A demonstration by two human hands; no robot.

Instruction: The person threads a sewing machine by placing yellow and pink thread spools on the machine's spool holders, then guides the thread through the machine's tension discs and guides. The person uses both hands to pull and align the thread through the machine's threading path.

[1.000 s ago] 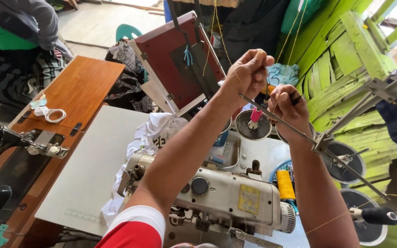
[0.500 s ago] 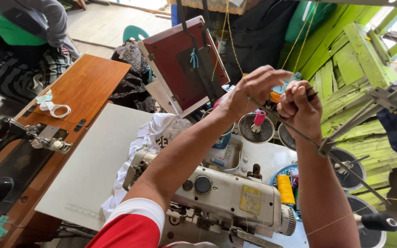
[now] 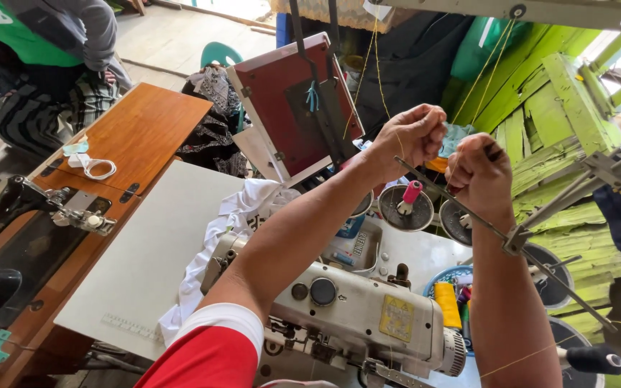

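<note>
Both my hands are raised above the cream sewing machine (image 3: 357, 316), close together. My left hand (image 3: 410, 136) is closed, pinching a thin yellow thread (image 3: 377, 68) that runs up to the overhead rack. My right hand (image 3: 479, 176) is also closed by the thread, touching the slanted metal thread-guide rod (image 3: 540, 276). Below them a pink spool (image 3: 411, 192) stands on a round spool plate (image 3: 405, 210). White cloth (image 3: 235, 215) lies bunched behind the machine on the white table (image 3: 145, 259).
A wooden sewing table (image 3: 141, 129) with a black machine (image 3: 8, 208) stands at left, a person in green and grey beyond it. A dark red board (image 3: 292, 100) leans behind. Green planks (image 3: 562, 108) fill the right. Yellow thread cone (image 3: 445, 302) and black spool (image 3: 591, 359) sit low right.
My hands stay together at the thread, with small finger shifts. The view has tilted slightly upward, so the hands sit a bit lower in the frame.
</note>
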